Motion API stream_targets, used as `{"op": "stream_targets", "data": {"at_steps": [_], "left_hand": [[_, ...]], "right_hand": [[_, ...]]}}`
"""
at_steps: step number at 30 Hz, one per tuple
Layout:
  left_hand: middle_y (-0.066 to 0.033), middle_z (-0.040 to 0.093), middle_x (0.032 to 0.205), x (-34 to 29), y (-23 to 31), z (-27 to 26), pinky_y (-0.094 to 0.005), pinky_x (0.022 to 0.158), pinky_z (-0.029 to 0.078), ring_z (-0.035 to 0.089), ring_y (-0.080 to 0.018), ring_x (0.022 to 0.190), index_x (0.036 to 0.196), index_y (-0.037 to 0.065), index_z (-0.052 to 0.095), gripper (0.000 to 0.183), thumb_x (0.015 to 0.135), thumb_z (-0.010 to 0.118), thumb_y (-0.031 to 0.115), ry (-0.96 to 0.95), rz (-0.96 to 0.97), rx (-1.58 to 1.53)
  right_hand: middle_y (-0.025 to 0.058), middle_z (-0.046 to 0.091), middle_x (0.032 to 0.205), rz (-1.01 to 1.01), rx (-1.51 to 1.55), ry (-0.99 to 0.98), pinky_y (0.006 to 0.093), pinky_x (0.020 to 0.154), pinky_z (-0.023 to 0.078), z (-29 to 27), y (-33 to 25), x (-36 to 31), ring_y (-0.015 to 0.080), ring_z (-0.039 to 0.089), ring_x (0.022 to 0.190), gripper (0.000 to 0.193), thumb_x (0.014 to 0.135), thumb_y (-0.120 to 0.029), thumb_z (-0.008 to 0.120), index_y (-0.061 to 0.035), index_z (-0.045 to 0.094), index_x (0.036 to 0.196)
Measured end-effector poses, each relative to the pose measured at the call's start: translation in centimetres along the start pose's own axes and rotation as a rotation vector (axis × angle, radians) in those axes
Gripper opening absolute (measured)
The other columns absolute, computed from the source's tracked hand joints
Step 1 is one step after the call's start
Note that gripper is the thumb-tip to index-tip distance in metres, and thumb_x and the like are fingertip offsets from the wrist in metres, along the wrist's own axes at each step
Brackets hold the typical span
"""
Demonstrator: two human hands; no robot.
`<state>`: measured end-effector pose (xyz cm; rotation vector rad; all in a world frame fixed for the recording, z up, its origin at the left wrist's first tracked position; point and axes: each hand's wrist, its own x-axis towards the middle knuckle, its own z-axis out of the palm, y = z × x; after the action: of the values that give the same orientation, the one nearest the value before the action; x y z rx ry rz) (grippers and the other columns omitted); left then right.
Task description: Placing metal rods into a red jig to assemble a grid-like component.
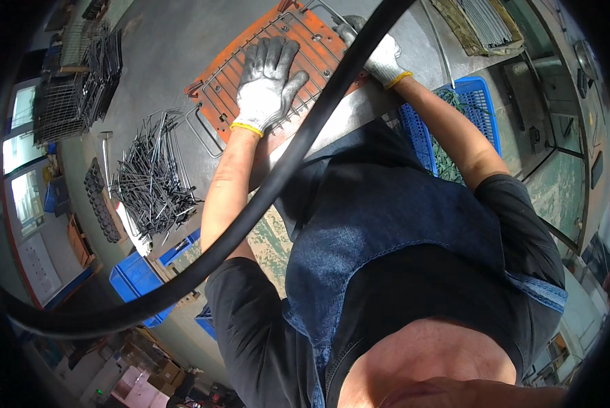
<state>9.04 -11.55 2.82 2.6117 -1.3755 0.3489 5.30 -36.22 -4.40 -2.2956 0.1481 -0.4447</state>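
A wire rack (pixel 309 41) of parallel metal rods lies on an orange fixture plate (pixel 216 80) on the metal bench. My left hand (pixel 267 85), in a white glove with a grey coated palm and fingers, rests flat on the rack with its fingers stretched out. My right hand (pixel 381 56), gloved the same way, is at the rack's right end. Its fingers curl at a thin wire handle (pixel 327 9), and a black cable hides part of this hand. Another wire handle (pixel 201 130) sticks out at the rack's left end.
A thick black cable (pixel 277 180) crosses the view. Left on the bench lie a heap of dark metal rods (pixel 156 178) and a hammer (pixel 106 146); wire racks (pixel 60 102) are stacked farther left. A blue basket (pixel 485 112) stands by my right arm, below a tray of rods (pixel 482 24).
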Motion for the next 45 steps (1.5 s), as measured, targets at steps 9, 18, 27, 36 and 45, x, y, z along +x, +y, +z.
{"op": "stream_targets", "data": {"at_steps": [9,18,27,36,45], "left_hand": [[-0.0172,0.042,0.138,-3.4,-1.8,-1.2,-0.0502,0.113,0.022,0.035,-0.0383,0.130,0.135,0.009,0.042,0.055,0.090,0.052,0.039,-0.069,-0.043,0.037],[-0.0182,0.040,0.143,-9.1,-4.7,-4.4,-0.0463,0.114,0.022,0.033,-0.0350,0.135,0.140,0.012,0.041,0.052,0.094,0.047,0.035,-0.229,-0.140,0.088],[-0.0133,0.049,0.134,-7.3,-2.9,-5.5,-0.0466,0.108,0.031,0.042,-0.0356,0.126,0.130,0.013,0.051,0.049,0.088,0.056,0.037,-0.207,-0.210,0.064],[-0.0133,0.055,0.125,-8.8,-2.5,-3.5,-0.0440,0.104,0.035,0.048,-0.0324,0.119,0.118,0.009,0.059,0.040,0.087,0.057,0.034,0.039,-0.301,0.001],[-0.0182,0.049,0.134,-3.6,2.0,-5.6,-0.0491,0.107,0.032,0.042,-0.0371,0.128,0.127,0.003,0.051,0.064,0.083,0.062,0.049,-0.047,-0.205,-0.134]], "right_hand": [[0.0160,0.060,0.116,0.008,0.056,0.005,0.0440,0.093,0.044,0.1,0.3,-0.3,0.0355,0.056,0.108,0.043,0.092,-0.042,0.047,-0.0122,0.056,0.122],[0.0153,0.064,0.107,-0.051,-0.149,0.037,0.0421,0.086,0.047,-0.7,-0.6,0.1,0.0352,0.060,0.099,0.040,0.092,-0.042,0.050,-0.0115,0.061,0.117],[0.0150,0.064,0.105,-0.029,-0.099,0.044,0.0415,0.085,0.047,-1.1,-1.4,0.1,0.0344,0.060,0.098,0.040,0.091,-0.043,0.050,-0.0116,0.061,0.115],[0.0161,0.066,0.102,-0.090,-0.053,0.160,0.0398,0.076,0.050,-0.6,-1.2,0.4,0.0315,0.065,0.084,0.042,0.090,-0.038,0.053,-0.0050,0.061,0.115],[0.0151,0.066,0.103,-0.039,-0.165,0.059,0.0421,0.083,0.048,-0.7,-1.4,-0.1,0.0350,0.061,0.098,0.038,0.091,-0.040,0.051,-0.0114,0.063,0.113]]}}
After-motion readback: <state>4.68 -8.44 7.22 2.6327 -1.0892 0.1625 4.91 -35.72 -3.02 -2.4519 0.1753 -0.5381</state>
